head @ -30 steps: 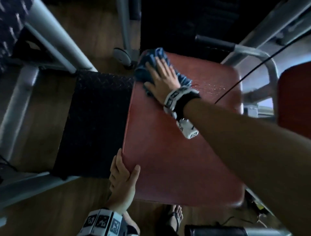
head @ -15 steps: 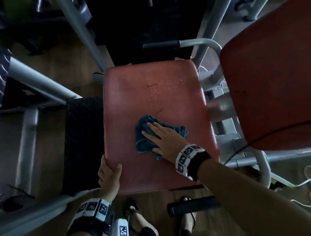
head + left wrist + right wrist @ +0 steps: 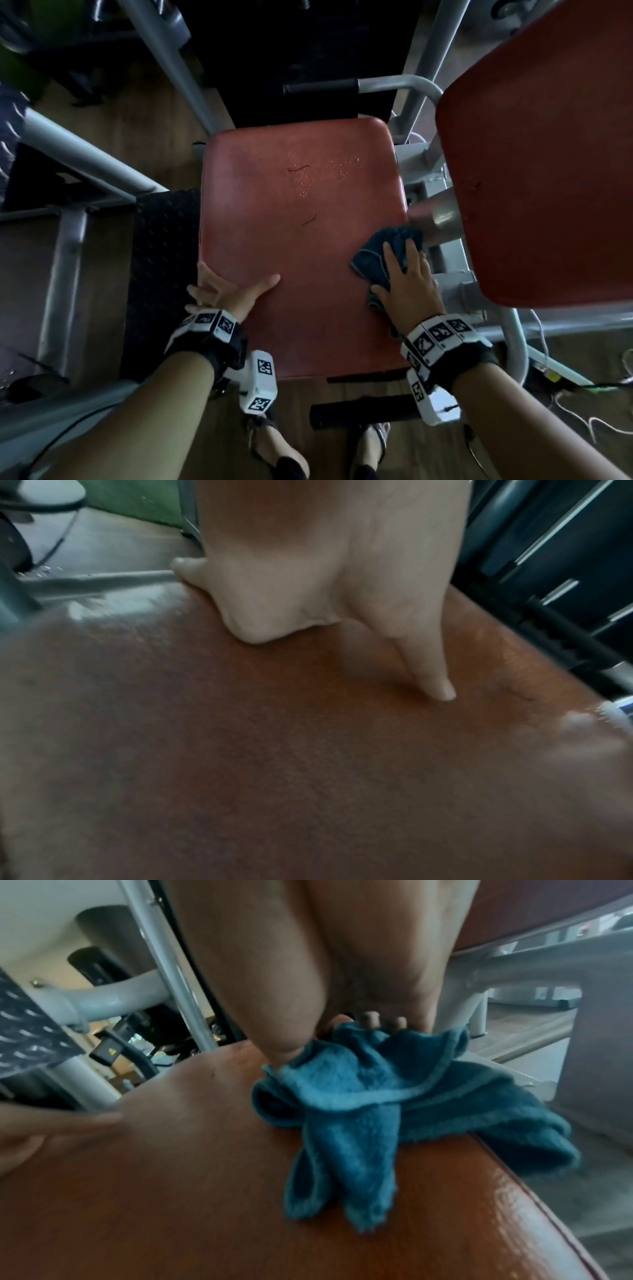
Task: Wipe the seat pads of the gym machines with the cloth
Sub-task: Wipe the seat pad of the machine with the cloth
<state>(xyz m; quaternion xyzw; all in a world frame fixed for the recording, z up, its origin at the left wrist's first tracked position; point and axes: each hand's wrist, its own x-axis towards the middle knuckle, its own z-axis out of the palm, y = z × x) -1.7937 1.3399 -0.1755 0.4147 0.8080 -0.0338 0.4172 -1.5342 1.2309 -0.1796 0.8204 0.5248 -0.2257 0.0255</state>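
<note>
The red seat pad fills the middle of the head view, with water droplets on its far half. A crumpled blue cloth lies at the pad's right edge, partly hanging over it. My right hand presses flat on the cloth with straight fingers; in the right wrist view my right hand bears down on it. My left hand rests on the pad's near left edge. Its fingers are spread and its thumb lies on the red surface.
A second red pad stands tilted close on the right, above grey frame tubes. A black tread plate lies left of the seat. Black handle grips sit at the far and near ends. My sandalled feet stand below.
My right hand slid the cloth from the pad's far left corner to its middle, then to its right edge. My left hand shifted further onto the pad, thumb spread wider.
</note>
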